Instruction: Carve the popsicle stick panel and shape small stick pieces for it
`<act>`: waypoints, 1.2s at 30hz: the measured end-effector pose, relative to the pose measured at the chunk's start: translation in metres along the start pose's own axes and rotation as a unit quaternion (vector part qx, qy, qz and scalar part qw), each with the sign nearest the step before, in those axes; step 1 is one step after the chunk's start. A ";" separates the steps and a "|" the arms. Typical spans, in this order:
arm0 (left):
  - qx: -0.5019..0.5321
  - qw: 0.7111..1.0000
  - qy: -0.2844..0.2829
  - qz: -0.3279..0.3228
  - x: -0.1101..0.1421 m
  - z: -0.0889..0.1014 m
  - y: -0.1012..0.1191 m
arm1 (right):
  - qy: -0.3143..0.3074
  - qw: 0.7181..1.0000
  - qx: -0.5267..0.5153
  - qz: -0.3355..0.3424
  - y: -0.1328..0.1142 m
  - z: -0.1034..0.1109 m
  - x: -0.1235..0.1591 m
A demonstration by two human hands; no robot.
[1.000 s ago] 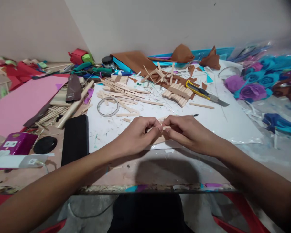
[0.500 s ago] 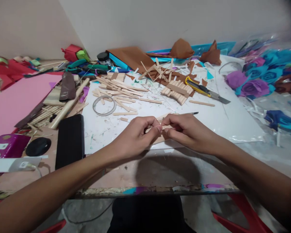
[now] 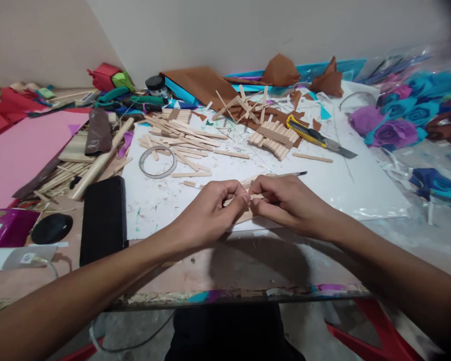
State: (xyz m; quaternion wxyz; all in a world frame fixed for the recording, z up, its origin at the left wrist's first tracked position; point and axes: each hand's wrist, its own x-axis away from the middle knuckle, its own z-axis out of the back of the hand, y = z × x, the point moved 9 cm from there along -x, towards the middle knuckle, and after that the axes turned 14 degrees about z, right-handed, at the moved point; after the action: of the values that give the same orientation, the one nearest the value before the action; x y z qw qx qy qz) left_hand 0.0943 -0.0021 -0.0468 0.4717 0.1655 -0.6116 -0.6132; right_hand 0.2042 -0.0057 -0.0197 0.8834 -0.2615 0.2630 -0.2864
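Observation:
My left hand [image 3: 221,208] and my right hand [image 3: 285,203] meet over the near edge of the white board, their fingertips pinched close together. What the fingertips hold is too small and covered to make out. Beneath and behind the fingers lie pale wooden craft sticks [image 3: 244,216], partly hidden by both hands. A thin dark-tipped tool [image 3: 300,173] sticks out behind my right hand. Beyond my left hand are a roll of tape [image 3: 158,162] and a loose pile of craft sticks [image 3: 188,138]. A bundle of craft sticks [image 3: 272,139] with a stick across it lies farther back.
A yellow box cutter [image 3: 315,138] lies at the back right with its blade out. On the left are a black phone [image 3: 104,218], a round black lid [image 3: 52,228] and pink paper [image 3: 33,150]. Paper flowers [image 3: 394,130] fill the right side; brown paper [image 3: 199,85] lies behind.
The view has shifted slightly, so things on the left appear a little farther left. Both hands keep their pinched pose at nearly the same spot.

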 end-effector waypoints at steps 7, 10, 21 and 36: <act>0.022 1.000 -0.013 0.015 -0.001 -0.003 -0.002 | 0.014 0.999 0.031 0.037 -0.006 0.001 -0.004; 0.031 0.999 -0.018 0.021 -0.002 -0.002 -0.004 | 0.012 0.998 0.042 0.043 -0.006 0.001 -0.004; -0.038 0.998 0.016 -0.037 -0.002 0.010 0.004 | 0.072 0.973 -0.162 -0.147 0.030 0.008 0.009; -0.471 0.837 0.174 -0.218 0.005 0.005 0.022 | -0.025 0.972 0.226 -0.053 0.056 0.041 0.009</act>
State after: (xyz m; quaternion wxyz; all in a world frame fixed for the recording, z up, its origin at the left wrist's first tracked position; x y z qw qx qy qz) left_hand 0.0964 0.0015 -0.0241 0.4457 0.1566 -0.1053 -0.8751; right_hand 0.2561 0.0402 -0.0269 0.9097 -0.0756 0.1546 -0.3779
